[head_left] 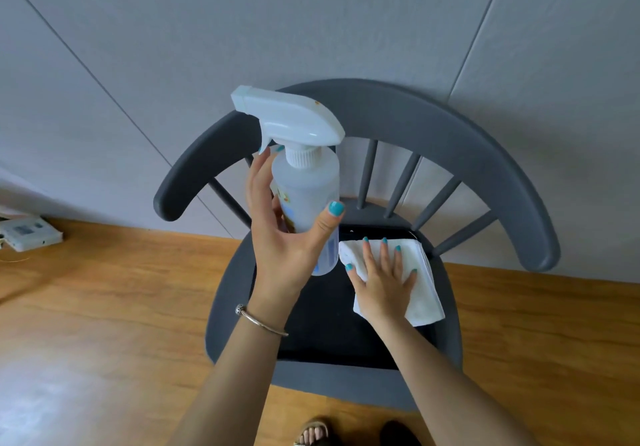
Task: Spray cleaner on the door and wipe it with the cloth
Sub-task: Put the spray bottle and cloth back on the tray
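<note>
Above the chair (450, 140) seat, the left hand (284, 237) grips the light, slick spray bottle (308, 182) mid-body, while the right hand (384, 279) rests flat, fingers spread, on the soft folded cloth (422, 293) lying there.

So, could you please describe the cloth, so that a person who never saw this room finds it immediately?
Find the grey chair standing against the pale wall panels. On its dark seat, toward the right side, lies the cloth, with the right hand resting flat on it. It is the only white, folded, soft thing on the seat; the spray bottle is held above in the left hand.
</note>
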`<state>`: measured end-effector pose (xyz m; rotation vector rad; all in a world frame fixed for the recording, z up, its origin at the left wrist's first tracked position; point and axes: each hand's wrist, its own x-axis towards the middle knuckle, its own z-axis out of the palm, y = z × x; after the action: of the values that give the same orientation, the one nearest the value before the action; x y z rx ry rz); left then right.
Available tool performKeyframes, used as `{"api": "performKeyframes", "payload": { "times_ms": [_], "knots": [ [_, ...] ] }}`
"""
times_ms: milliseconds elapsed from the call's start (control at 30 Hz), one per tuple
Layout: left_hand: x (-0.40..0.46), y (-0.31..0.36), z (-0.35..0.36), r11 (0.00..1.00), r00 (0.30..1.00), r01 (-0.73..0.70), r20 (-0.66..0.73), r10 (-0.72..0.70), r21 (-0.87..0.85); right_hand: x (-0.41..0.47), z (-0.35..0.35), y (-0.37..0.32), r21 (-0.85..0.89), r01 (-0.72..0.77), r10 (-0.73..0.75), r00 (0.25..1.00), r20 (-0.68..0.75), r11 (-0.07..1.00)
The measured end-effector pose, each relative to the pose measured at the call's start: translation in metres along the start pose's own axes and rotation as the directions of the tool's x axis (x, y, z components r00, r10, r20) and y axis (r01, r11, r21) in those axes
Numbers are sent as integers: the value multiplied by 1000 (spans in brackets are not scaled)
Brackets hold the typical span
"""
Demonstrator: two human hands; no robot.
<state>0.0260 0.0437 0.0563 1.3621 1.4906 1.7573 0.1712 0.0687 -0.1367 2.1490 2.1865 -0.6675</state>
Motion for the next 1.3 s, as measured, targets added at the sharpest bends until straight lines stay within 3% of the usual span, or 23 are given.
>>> {"api": "performKeyframes", "payload": {
  "times_ms": [300,500,567,667,767,900,1000,1067,1300],
  "knots": [
    [-1,1,-6,1000,1000,13,5,-13,-21,10,-10,-28,219,-123,139,989,-58,968],
    [0,2,-17,1000,1000,12,13,-12,-15,17,-19,-28,50,-161,143,956,257,986],
    [1,5,-20,1000,1000,23,16,-22,-15,12,-31,-29,63,-158,134,949,285,985],
    [3,9,-24,997,998,64,6,-64,-36,-4,-55,-30,239,-86,26,969,245,967],
    [9,7,-28,993,993,113,15,-113,-23,-24,-82,-42,465,118,-233,952,198,878],
    [19,-4,-31,984,983,179,52,-178,-6,-36,-105,-70,448,361,-401,916,-6,818],
    [22,-19,-31,981,979,194,64,-193,-5,-30,-104,-88,528,407,-356,912,-202,745],
    [20,-31,-32,972,971,237,37,-236,-9,-25,-95,-94,567,404,-315,915,-252,718],
    [5,-78,-29,944,944,330,-1,-330,-17,-6,-63,-106,661,249,-215,967,-134,708]
  ]
}}
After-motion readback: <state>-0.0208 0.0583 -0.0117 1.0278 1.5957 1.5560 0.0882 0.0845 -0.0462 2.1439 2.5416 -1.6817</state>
